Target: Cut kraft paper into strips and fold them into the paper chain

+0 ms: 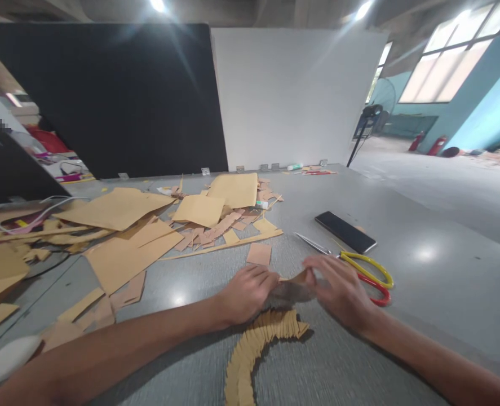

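Between my two hands, just above the grey table, is a small strip of brown paper (295, 278). My left hand (250, 291) is closed on its left end, with the fingers bunched. The thumb and fingertips of my right hand (338, 287) pinch its right end. Below my hands lies a curved chain of folded brown paper (250, 349), its near end cut off by the bottom of the view. Scissors (366, 268) with one yellow and one red handle loop lie beside my right hand, partly hidden by it. A square paper piece (259, 254) lies beyond my left hand.
A black phone (345, 232) lies past the scissors. Brown paper sheets (131, 248) and scraps spread over the left and middle of the table. A glue stick (295, 167) lies by the black panel (106, 101) and white panel (296, 96) at the back.
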### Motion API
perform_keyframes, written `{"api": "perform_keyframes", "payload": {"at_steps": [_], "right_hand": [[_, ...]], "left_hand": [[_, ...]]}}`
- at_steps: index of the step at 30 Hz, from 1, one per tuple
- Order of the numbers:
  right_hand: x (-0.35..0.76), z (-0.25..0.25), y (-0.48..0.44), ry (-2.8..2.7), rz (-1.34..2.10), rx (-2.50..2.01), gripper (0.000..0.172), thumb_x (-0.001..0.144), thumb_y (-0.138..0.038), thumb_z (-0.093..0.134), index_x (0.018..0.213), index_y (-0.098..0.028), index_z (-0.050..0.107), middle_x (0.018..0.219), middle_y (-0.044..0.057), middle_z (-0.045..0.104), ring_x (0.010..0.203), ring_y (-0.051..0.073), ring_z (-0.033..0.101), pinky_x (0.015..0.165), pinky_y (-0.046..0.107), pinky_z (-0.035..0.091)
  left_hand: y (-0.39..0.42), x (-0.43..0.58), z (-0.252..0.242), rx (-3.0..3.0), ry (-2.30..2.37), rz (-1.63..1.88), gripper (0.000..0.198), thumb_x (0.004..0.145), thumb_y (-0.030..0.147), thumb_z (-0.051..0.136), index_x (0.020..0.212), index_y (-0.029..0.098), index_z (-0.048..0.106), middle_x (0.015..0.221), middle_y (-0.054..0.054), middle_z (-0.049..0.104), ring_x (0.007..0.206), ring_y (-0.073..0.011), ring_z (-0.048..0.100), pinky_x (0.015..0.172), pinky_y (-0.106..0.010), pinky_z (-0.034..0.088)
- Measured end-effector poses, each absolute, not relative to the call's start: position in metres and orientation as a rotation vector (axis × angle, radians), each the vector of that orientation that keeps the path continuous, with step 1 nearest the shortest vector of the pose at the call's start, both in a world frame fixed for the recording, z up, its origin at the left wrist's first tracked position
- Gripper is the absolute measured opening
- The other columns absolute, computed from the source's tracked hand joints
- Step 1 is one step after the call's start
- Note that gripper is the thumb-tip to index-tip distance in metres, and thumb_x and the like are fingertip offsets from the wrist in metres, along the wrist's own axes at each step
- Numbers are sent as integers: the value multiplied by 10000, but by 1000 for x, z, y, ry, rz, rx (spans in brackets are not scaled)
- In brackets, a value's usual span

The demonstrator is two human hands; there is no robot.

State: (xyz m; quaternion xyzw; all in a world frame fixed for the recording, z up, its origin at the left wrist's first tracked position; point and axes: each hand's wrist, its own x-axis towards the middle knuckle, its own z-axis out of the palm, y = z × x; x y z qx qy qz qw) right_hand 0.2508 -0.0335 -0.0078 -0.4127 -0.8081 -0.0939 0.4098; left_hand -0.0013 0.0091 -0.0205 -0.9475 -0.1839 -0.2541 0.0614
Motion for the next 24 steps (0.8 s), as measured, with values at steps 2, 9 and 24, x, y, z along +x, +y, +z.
{"api": "perform_keyframes", "payload": {"at_steps": [2,9,24], "right_hand": [[261,-8,-25,-1880,-218,-1206,115,958,-121,544,969,-211,614,884,39,702,806,212,679,773,347,512],[255,-10,-32,-2203,214,-954,276,991,-208,567,1265,-215,596,1148,82,709,1063,239,652,943,379,488],[257,-14,-24,-1621,214,-1394,307,1050,-370,480,903,-195,685,706,-2,629,621,168,565,579,275,424]], "left_hand": [[10,-1,-21,-2854,-628,-841,245,1069,190,371,1049,134,608,894,-87,734,873,-212,708,799,-339,537],[11,-2,-21,-2874,-653,-787,236,1062,198,393,1079,121,615,891,-90,729,872,-225,707,805,-349,538],[15,-1,-23,-2951,-1026,-1033,330,1086,235,332,1275,135,583,1149,-112,751,1034,-228,717,906,-387,556]]}}
